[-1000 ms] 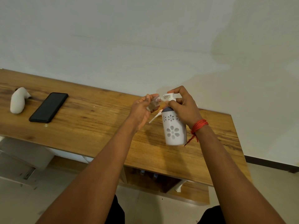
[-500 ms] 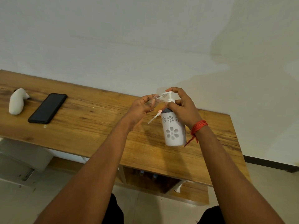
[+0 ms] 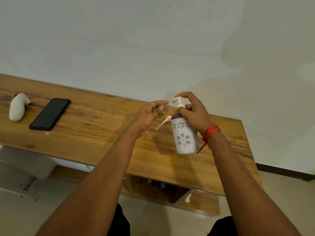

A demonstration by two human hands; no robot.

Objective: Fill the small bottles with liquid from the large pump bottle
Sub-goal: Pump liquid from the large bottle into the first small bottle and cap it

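Over the right half of the long wooden table, grips a large white pump bottle with grey flower patterns in the right hand, with fingers curled round its dark neck and the forefinger hooked over the white pump head. Holds it upright; cannot tell whether its base touches the wood. Pinches a small clear plastic bottle in the curled fingers of the left hand, tilted, with its mouth right at the pump's spout. Just below that hand and beside the big bottle's shoulder, a thin white tube with a pink collar, slanting down to the left; cannot tell whether held or lying on the table. Round the right wrist, a red thread. Far left on the table, well apart from both hands, a black phone lying flat and, near it, a white rounded object.
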